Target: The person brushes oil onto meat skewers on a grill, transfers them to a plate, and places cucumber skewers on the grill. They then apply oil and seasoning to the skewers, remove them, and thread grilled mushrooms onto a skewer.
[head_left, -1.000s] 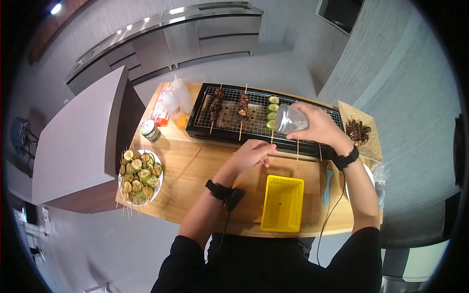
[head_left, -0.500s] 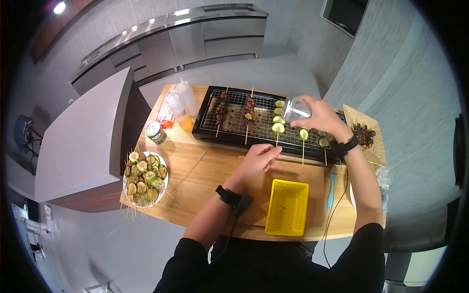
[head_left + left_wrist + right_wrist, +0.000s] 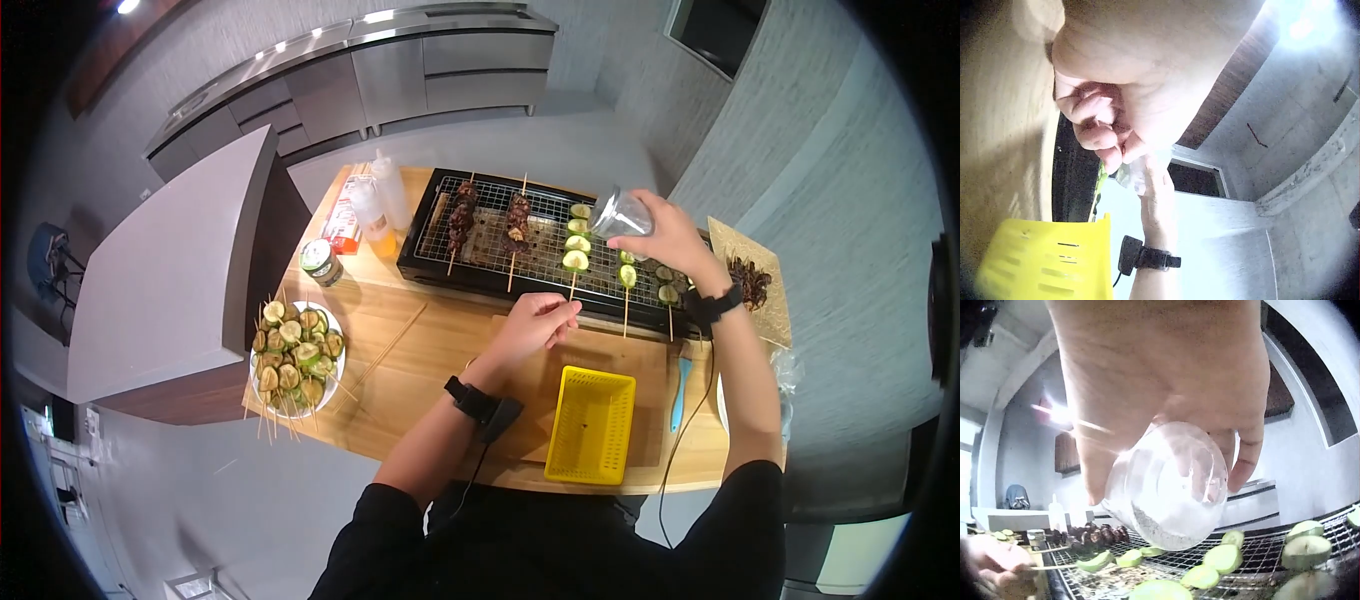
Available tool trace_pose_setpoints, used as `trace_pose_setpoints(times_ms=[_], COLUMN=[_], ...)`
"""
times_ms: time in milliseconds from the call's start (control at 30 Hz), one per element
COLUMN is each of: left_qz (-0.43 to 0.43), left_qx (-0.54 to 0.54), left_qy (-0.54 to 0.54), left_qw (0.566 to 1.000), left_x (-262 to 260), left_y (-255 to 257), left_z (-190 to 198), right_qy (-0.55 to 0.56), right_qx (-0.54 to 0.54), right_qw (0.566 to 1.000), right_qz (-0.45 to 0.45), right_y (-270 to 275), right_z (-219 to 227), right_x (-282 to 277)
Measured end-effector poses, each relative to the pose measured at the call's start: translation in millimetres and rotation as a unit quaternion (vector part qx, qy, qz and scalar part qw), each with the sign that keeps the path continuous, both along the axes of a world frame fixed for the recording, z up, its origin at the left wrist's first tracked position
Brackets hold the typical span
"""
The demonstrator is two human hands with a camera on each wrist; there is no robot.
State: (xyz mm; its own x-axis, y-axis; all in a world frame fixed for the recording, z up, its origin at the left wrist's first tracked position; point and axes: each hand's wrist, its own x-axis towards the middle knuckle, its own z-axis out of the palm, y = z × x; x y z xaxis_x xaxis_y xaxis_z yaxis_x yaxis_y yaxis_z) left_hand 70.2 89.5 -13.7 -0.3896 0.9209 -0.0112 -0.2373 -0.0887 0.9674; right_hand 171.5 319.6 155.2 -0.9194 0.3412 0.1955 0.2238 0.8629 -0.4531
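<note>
**Jar tipped over the grill, skewer end pinched**

Head view: person stands at a wooden table [image 3: 420, 350]. R hand [image 3: 668, 240] wraps round a clear jar [image 3: 620, 213], tilted mouth-down-left over the grill [image 3: 500, 235], just above the zucchini skewers [image 3: 576, 250]. L hand [image 3: 535, 322] sits at the near edge of the grill, fingers curled, pinching the stick end of a zucchini skewer. Two meat skewers [image 3: 490, 222] lie further left on the rack. Yellow basket [image 3: 590, 425] on a board right below the L hand. Plate of skewered veg [image 3: 293, 355] at the table's left edge; squeeze bottles [image 3: 382, 205] and a small tin [image 3: 320, 260] left of the grill. Blue tool [image 3: 680, 378] by the R forearm.

L wrist view: L hand [image 3: 1107, 119] w/ fingers curled tight; what they pinch is too blurred to tell. Yellow basket [image 3: 1041, 259] below; the other arm and the jar [image 3: 1138, 172] beyond.

R wrist view: R hand [image 3: 1166, 394] grips the jar [image 3: 1166, 487] w/ thumb and fingers round it, pale powder inside near the low side. Zucchini slices [image 3: 1222, 556] on the rack [image 3: 1254, 578] underneath; L hand [image 3: 997, 562] holds a stick at far left.
</note>
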Motion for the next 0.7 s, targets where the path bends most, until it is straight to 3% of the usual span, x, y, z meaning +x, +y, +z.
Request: trace_pose_setpoints(times_ms=[33, 167, 267, 367, 700], left_qz=[0.003, -0.001, -0.010, -0.019, -0.030], left_qx=[-0.001, 0.008, 0.010, 0.007, 0.009], left_qy=[-0.002, 0.007, 0.010, 0.011, 0.006], left_qw=[1.000, 1.000, 1.000, 1.000, 0.999], left_x=[0.3, -0.6, -0.9, -1.5, -1.9], left_y=[0.0, -2.8, -4.4, -3.9, -6.1], left_z=[-0.9, 2.5, 4.8, 2.2, 6.5], right_qy=[-0.004, -0.017, 0.060, -0.002, 0.066], right_qx=[-0.043, -0.012, -0.086, -0.057, -0.032], right_qw=[0.999, 0.999, 0.994, 0.997, 0.996], right_qz=[-0.004, 0.040, 0.032, 0.049, 0.048], right_y=[-7.0, -15.6, -19.7, -25.8, -27.2], right_z=[2.4, -4.3, -10.8, -10.1, -6.3], right_x=[3.8, 20.5, 27.3, 38.7, 44.9])
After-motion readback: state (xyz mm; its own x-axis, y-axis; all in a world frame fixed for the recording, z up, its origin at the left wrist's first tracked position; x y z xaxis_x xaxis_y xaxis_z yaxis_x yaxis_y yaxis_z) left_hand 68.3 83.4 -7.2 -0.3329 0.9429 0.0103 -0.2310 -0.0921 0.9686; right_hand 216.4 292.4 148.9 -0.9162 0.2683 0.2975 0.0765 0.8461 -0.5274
